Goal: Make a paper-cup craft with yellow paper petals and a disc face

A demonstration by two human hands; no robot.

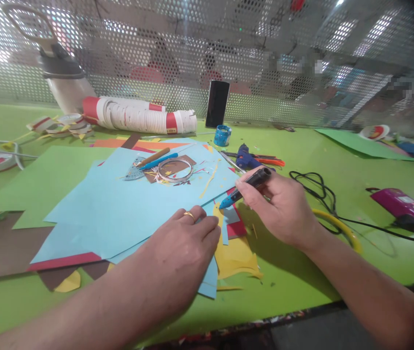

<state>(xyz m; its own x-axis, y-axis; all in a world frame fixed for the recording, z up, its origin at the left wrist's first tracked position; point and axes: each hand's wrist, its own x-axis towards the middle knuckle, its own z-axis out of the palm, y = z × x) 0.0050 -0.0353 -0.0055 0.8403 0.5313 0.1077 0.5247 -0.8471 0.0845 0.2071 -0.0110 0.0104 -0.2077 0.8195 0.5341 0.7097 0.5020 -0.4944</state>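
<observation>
My right hand (283, 209) is closed around a black-and-blue pen-shaped tool (245, 186), tilted with its blue tip down to the left. That tip meets a small yellow paper piece (217, 210). Curled over the same piece is my left hand (181, 257), a ring on one finger; its fingertips are partly hidden. Light blue sheets (119, 209) lie beneath and beyond the left hand. Between the hands are a yellow paper scrap (236, 260) and a red paper piece (236, 228).
A metal ring (175, 170), a blue pen (159, 161) and paper bits lie on the sheets. Behind stand a phone (217, 104), a blue tape roll (223, 135) and a stack of paper cups (144, 116). Right: a black cable (323, 194) and purple device (407, 208).
</observation>
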